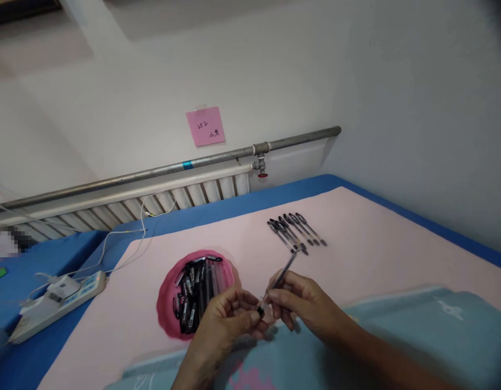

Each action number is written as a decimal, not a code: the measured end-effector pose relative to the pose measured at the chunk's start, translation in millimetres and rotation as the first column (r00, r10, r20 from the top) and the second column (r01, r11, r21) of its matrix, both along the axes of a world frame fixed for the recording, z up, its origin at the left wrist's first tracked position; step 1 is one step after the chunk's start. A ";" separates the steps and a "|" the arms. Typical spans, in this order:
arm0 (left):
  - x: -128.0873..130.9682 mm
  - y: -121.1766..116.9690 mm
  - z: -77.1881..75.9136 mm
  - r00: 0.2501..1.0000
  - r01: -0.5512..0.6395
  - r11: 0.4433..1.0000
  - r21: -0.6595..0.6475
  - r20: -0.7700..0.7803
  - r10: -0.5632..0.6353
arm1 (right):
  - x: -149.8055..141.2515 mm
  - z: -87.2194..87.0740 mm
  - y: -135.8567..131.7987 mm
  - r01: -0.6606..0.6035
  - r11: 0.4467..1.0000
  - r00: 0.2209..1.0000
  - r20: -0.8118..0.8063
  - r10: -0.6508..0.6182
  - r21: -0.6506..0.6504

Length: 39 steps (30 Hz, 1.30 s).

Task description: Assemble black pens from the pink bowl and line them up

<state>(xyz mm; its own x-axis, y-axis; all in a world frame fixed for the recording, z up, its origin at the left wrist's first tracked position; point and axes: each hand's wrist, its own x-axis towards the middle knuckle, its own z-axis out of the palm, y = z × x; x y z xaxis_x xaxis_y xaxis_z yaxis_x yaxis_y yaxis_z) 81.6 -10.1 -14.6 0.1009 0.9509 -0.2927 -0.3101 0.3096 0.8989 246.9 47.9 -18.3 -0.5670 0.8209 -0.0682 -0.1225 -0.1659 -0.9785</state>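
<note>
My left hand (pixel 236 314) pinches a small black pen part (pixel 261 311) between thumb and fingers; its exact kind is too small to make out. Close beside it, my right hand (pixel 297 298) grips a slim dark pen refill (pixel 286 268), slanted with its upper end pointing away to the right. The refill's lower, pale end meets or nearly meets the black part; whether they touch I cannot tell. To the left, a pink scalloped basket (pixel 164 314) holds black pen caps (pixel 188 287) and clear tubes (pixel 214 279). Several capped pens (pixel 293 230) lie in a row beyond my hands.
A pink sheet (pixel 380 244) covers the blue-edged table. Light-blue patterned cloth (pixel 449 319) lies along the near side. At left stands a power strip (pixel 82 292) with plugged-in adapters (pixel 59 290) and a white cable (pixel 143 227). A radiator (pixel 193 196) and pipe (pixel 153 174) run along the wall.
</note>
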 end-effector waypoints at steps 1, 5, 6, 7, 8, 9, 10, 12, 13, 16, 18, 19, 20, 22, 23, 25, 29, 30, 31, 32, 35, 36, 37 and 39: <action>0.2 0.2 -0.4 1.000 -0.008 1.000 0.006 -0.003 0.008 | -0.2 -0.3 -0.2 0.003 1.000 1.000 0.001 -0.003 -0.001; 2.0 1.1 -2.0 0.996 -0.086 0.996 0.025 0.015 0.086 | -3.2 -1.5 -2.2 0.046 0.999 0.999 0.008 -0.046 -0.028; 2.8 1.1 -2.1 0.993 -0.113 0.993 0.024 0.021 0.112 | -4.0 -1.8 -2.8 0.059 0.998 0.998 0.004 -0.058 -0.036; 3.7 0.9 -1.9 0.992 -0.128 0.992 0.019 0.022 0.128 | -4.7 -2.2 -3.2 0.073 0.996 0.997 -0.005 -0.073 -0.042; 4.9 0.6 -1.6 0.992 -0.123 0.992 0.011 0.018 0.123 | -5.2 -2.5 -3.5 0.086 0.995 0.996 -0.016 -0.087 -0.044; 6.1 0.2 -1.4 0.995 -0.095 0.995 -0.001 0.016 0.095 | -5.4 -2.6 -3.6 0.098 0.994 0.995 -0.022 -0.099 -0.044; 7.4 -0.4 -1.2 0.998 -0.054 0.998 -0.019 0.015 0.054 | -5.5 -2.7 -3.7 0.106 0.994 0.994 -0.021 -0.107 -0.041; 9.8 -1.4 -1.9 0.999 0.035 0.998 -0.055 0.031 -0.034 | -5.4 -2.2 -3.7 0.113 0.993 0.994 -0.008 -0.113 -0.033; 10.5 -1.7 -2.8 0.997 0.064 0.996 -0.063 0.047 -0.062 | -5.4 -1.7 -3.8 0.108 0.994 0.994 -0.001 -0.108 -0.029; 11.0 -1.6 -6.9 0.997 0.047 0.998 -0.049 0.060 -0.044 | -5.5 -0.6 -4.2 0.096 0.995 0.995 0.004 -0.096 -0.024; 10.7 -0.9 -8.5 0.998 -0.009 1.000 -0.021 0.058 0.010 | -5.7 -0.6 -4.4 0.098 0.995 0.995 -0.003 -0.099 -0.031; 10.7 -0.7 -8.3 0.997 -0.038 0.999 -0.011 0.061 0.038 | -5.7 -1.0 -4.5 0.104 0.994 0.994 -0.012 -0.105 -0.035; 11.1 -0.6 -7.5 0.996 -0.051 0.999 -0.010 0.073 0.051 | -5.7 -1.5 -4.4 0.110 0.993 0.994 -0.022 -0.111 -0.040; 12.7 -0.7 -4.8 0.994 -0.031 0.999 -0.038 0.104 0.034 | -5.4 -2.8 -4.1 0.122 0.992 0.992 -0.039 -0.124 -0.044; 13.7 -0.9 -3.5 0.993 -0.003 0.998 -0.063 0.117 0.010 | -5.1 -3.3 -3.9 0.126 0.991 0.991 -0.039 -0.128 -0.042; 15.1 -1.3 -2.2 0.990 0.049 0.994 -0.098 0.140 -0.035 | -4.5 -3.8 -3.4 0.125 0.992 0.992 -0.031 -0.126 -0.031; 15.2 -0.7 -5.3 0.992 0.004 0.998 -0.059 0.123 0.004 | -3.8 -2.6 -3.3 0.117 0.993 0.993 -0.031 -0.118 -0.034; 15.0 -0.5 -6.1 0.994 -0.025 0.999 -0.039 0.105 0.028 | -3.9 -2.1 -3.4 0.117 0.992 0.992 -0.035 -0.119 -0.044; 15.0 -0.4 -6.3 0.995 -0.050 0.999 -0.020 0.091 0.051 | -4.0 -1.8 -3.5 0.119 0.991 0.992 -0.040 -0.121 -0.054; 15.2 -0.4 -6.0 0.994 -0.064 0.998 -0.010 0.086 0.064 | -4.2 -1.6 -3.6 0.118 0.991 0.992 -0.047 -0.121 -0.063; 17.2 -1.0 -2.2 0.991 -0.022 0.999 -0.042 0.128 0.028 | -4.8 -2.1 -3.4 0.112 0.991 0.992 -0.058 -0.116 -0.073; 17.9 -1.4 -1.0 0.989 0.004 0.998 -0.067 0.147 0.006 | -4.8 -2.6 -3.3 0.111 0.991 0.992 -0.053 -0.115 -0.069; 18.5 -1.6 -0.3 0.987 0.028 0.996 -0.088 0.159 -0.013 | -4.9 -3.1 -3.2 0.111 0.992 0.992 -0.048 -0.114 -0.060; 18.9 -1.7 -0.9 0.986 0.041 0.994 -0.102 0.165 -0.024 | -5.0 -3.8 -3.2 0.109 0.993 0.993 -0.040 -0.111 -0.040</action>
